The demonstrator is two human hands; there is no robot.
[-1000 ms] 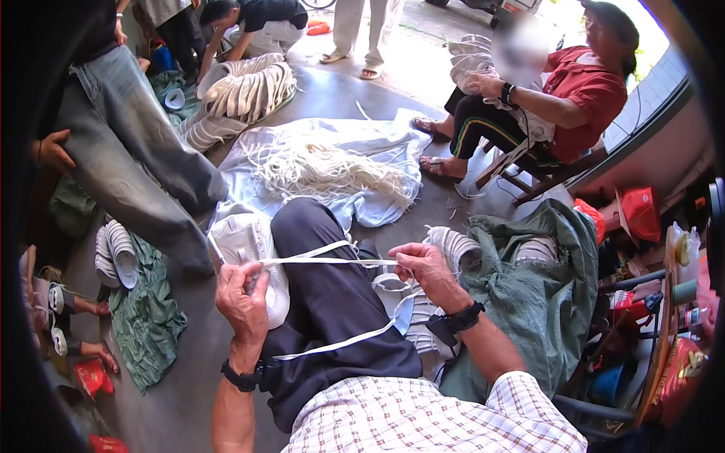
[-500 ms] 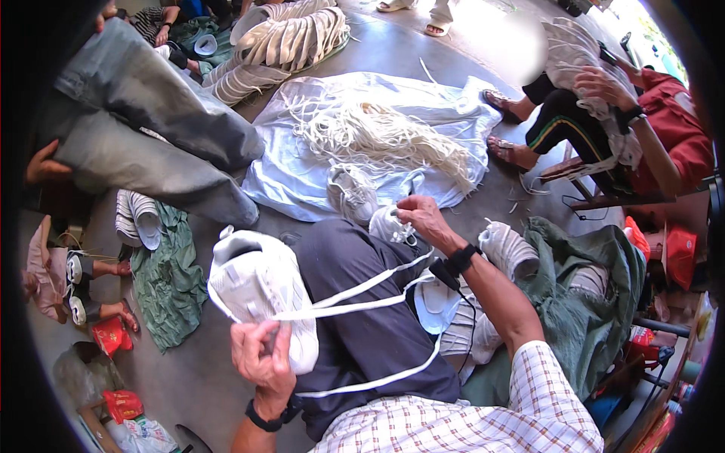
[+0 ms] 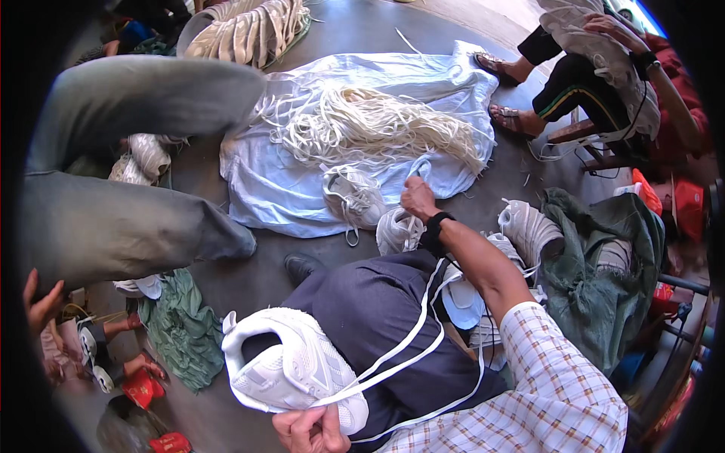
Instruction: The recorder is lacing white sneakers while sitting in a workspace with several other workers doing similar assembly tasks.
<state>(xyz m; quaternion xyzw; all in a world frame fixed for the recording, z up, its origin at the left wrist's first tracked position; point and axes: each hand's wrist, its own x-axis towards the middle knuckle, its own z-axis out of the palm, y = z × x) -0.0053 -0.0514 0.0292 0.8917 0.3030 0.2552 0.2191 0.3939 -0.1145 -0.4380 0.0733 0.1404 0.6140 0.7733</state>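
Our right hand (image 3: 418, 198) has left the stretch of flat white lace (image 3: 347, 393) it was pulling across from our left hand (image 3: 311, 432), and now reaches up to the centre of the frame. The white mesh sports shoe (image 3: 302, 361) has sunk lower in view, onto our dark-trousered leg (image 3: 362, 291), left of bottom centre. Our left fingers are pinched together at its toe, apparently on the lace; our right fingers are curled near a small pale-blue piece (image 3: 421, 167), and we cannot tell whether they grip anything. The lace now bows loosely past our right forearm, so we judge the pull on it has eased. Beyond, two more white shoes (image 3: 355, 196) sit by the crumpled white sheet (image 3: 257, 192), which bears a cream lace heap (image 3: 377, 124), upper centre.
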